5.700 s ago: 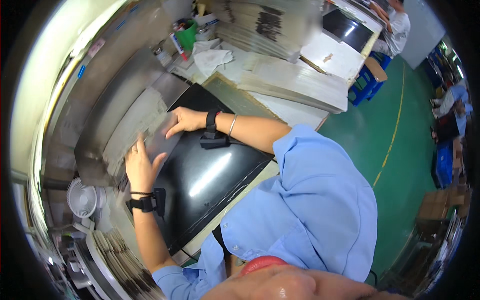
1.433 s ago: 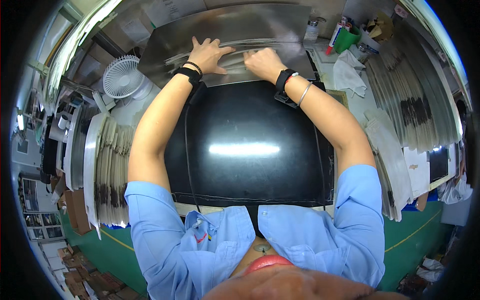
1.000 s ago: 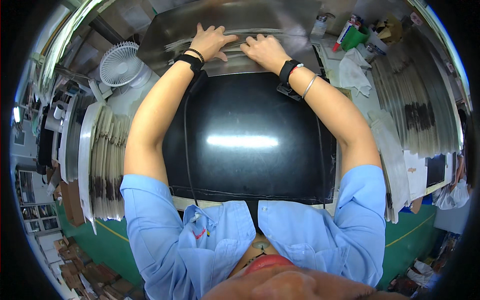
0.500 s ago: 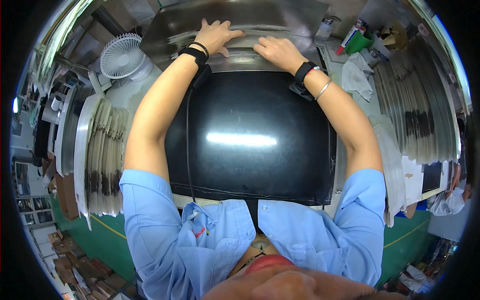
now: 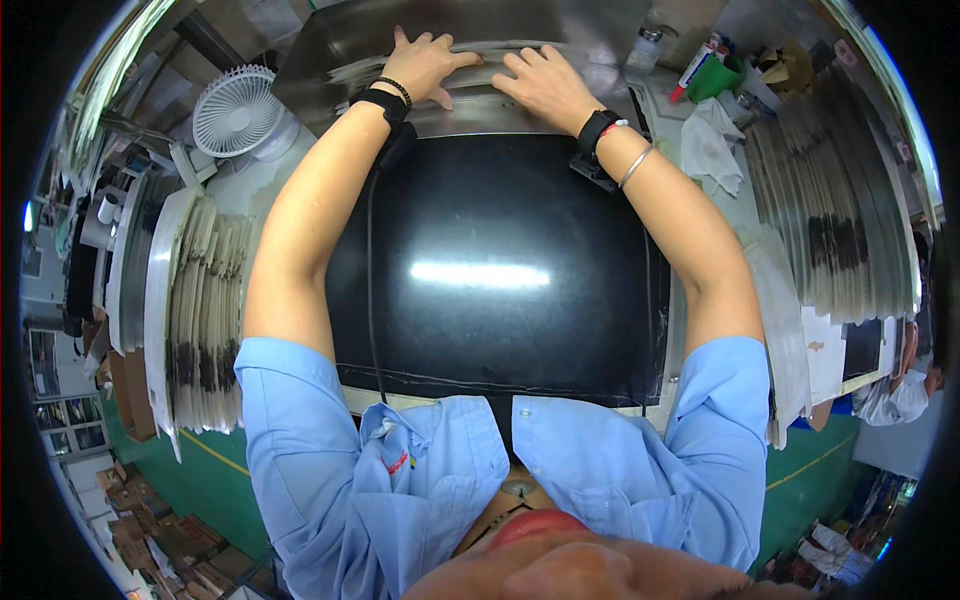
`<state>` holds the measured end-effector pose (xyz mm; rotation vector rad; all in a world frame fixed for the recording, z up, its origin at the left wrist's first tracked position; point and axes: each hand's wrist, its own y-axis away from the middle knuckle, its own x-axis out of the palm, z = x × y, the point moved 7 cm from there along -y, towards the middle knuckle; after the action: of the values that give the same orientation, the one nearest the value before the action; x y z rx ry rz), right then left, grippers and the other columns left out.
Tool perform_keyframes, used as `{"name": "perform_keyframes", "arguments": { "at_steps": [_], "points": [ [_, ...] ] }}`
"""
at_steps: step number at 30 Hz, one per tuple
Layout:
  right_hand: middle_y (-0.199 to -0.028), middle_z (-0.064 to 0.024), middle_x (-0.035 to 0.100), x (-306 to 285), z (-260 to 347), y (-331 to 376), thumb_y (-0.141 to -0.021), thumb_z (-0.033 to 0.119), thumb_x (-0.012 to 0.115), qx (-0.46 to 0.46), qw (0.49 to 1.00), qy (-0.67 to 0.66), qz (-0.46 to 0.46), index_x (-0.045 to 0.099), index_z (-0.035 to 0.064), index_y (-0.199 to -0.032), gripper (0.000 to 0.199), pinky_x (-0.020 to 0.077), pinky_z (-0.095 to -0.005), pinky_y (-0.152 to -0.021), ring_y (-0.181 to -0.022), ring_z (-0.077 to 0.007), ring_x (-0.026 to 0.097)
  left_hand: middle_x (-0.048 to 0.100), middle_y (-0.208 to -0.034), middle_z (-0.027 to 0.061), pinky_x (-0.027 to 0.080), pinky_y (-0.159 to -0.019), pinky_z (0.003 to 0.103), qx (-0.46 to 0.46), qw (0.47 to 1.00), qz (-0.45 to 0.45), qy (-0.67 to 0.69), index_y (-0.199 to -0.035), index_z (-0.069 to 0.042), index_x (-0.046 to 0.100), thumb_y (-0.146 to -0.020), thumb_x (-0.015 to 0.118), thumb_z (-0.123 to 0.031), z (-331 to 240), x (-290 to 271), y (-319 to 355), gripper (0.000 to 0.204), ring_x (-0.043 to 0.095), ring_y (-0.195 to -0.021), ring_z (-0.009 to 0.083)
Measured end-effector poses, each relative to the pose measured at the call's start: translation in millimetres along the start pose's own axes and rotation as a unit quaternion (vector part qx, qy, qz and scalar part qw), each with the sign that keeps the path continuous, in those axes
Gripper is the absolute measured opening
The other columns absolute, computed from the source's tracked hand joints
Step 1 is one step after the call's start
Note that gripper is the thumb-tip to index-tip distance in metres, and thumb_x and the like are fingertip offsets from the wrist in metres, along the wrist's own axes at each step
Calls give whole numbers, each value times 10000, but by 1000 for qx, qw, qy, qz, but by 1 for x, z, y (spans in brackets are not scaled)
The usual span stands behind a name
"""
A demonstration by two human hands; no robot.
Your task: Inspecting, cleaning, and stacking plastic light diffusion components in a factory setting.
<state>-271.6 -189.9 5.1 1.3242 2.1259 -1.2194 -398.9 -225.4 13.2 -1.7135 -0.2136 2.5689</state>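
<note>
Both my arms reach far over a glossy black panel (image 5: 480,330). Beyond it lies a shiny metal sheet (image 5: 330,35), with a pale streaky band (image 5: 358,74) running across it; I cannot tell what the band is. My left hand (image 5: 424,72) has its fingers spread over the sheet beside the band and holds nothing. Just right of it, my right hand (image 5: 545,90) is low over the same band, fingers apart and slightly bent, with nothing visible in them. The undersides of both hands are hidden.
A white fan (image 5: 238,112) stands at the far left. Stacks of thin sheets (image 5: 205,310) flank the panel on the left, with another stack (image 5: 820,215) on the right. At the back right are a glass bottle (image 5: 648,48), a green container (image 5: 715,78) and a white cloth (image 5: 712,150).
The fingers of my right hand have gone from curled together to spread out, and that hand has shifted slightly left. My left hand stays spread, nearly in place.
</note>
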Motion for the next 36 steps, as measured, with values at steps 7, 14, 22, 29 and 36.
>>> {"name": "perform_keyframes", "arguments": {
  "at_steps": [7,14,22,29,36],
  "points": [
    [-981,-9,566,0,-4,-5,-850,211,549,2,1000,13,14,544,227,-1040,191,418,-331,-802,-945,-166,581,528,-1262,51,323,-1007,676,2,1000,3,-14,-1305,-383,461,-615,820,-303,5,5,-4,782,511,-1175,286],
    [-1036,-11,567,4,-4,-4,-866,202,537,1,1000,16,17,524,253,-1107,246,413,-342,-821,-933,-167,588,518,-1274,46,329,-1001,679,-6,1000,14,-11,-1312,-387,450,-642,811,-278,3,4,-5,769,510,-1176,283],
    [-1103,-40,572,8,-2,-1,-865,196,534,-10,1000,15,26,507,271,-1184,328,414,-339,-851,-937,-175,587,534,-1217,62,307,-980,716,2,1000,2,-14,-1309,-403,457,-657,802,-310,5,2,-2,744,511,-1164,292],
    [-1036,-31,586,3,-10,2,-840,202,562,30,998,-4,-59,552,209,-1126,286,434,-325,-833,-918,-187,586,573,-1158,59,434,-945,570,19,993,-92,-67,-1293,-425,481,-766,699,-249,1,3,0,597,601,-1027,283],
    [-1286,-188,486,-1,31,31,-891,403,566,76,923,-370,72,465,88,-1294,521,407,-411,-988,-1183,-358,480,621,-982,78,555,-707,395,33,991,-129,25,-1255,-398,524,-853,512,-70,22,6,2,519,660,-806,298]
  ]
}}
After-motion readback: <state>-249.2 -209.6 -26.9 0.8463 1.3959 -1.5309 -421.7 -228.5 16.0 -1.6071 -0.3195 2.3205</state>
